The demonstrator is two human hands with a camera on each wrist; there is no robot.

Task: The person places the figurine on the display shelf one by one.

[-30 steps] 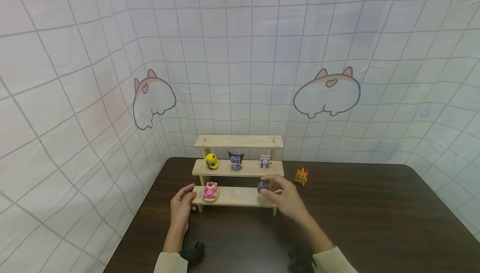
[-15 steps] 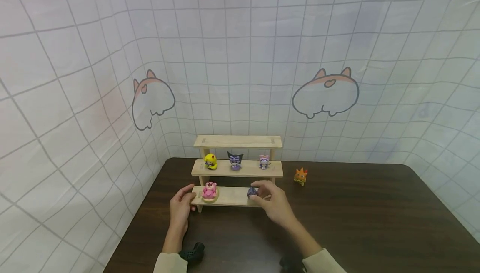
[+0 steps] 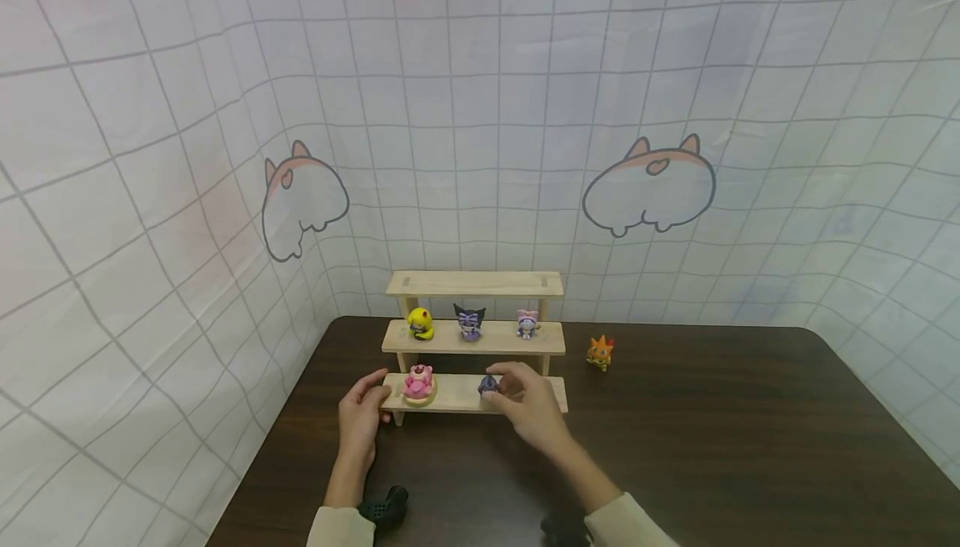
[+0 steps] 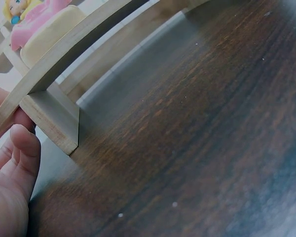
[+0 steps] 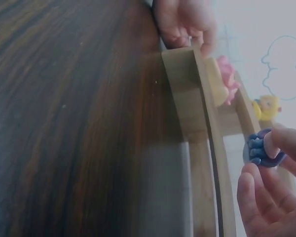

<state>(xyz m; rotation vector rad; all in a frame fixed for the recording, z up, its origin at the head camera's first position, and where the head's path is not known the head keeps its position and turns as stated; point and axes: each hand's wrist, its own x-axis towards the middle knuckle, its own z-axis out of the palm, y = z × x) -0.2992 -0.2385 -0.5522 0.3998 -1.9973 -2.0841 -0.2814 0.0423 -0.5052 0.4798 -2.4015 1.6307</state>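
Observation:
My right hand (image 3: pixel 531 405) pinches a small dark blue figurine (image 3: pixel 487 385) between thumb and fingers, over the lowest board of a three-step wooden display stand (image 3: pixel 459 401). In the right wrist view a narrow gap shows between the figurine (image 5: pixel 259 148) and that board (image 5: pixel 216 148). At the stand's left end, my left hand (image 3: pixel 362 414) grips the lowest board's end; the left wrist view shows its fingers (image 4: pixel 25 140) by the stand's leg (image 4: pixel 54 118). Close to that hand, a pink bear figurine (image 3: pixel 419 383) on a round cream base sits on the same board.
On the middle board stand a yellow figurine (image 3: pixel 421 323), a black-and-purple one (image 3: pixel 469 323) and a pink-and-lilac one (image 3: pixel 527 324). An orange spiky figurine (image 3: pixel 600 353) stands on the dark wooden table (image 3: pixel 712 430) right of the stand. A grid-patterned cloth (image 3: pixel 465 197) hangs behind.
My right hand has moved left along the lowest board with the dark blue figurine, from near its right end to right of the middle. My left hand has stayed at the board's left end.

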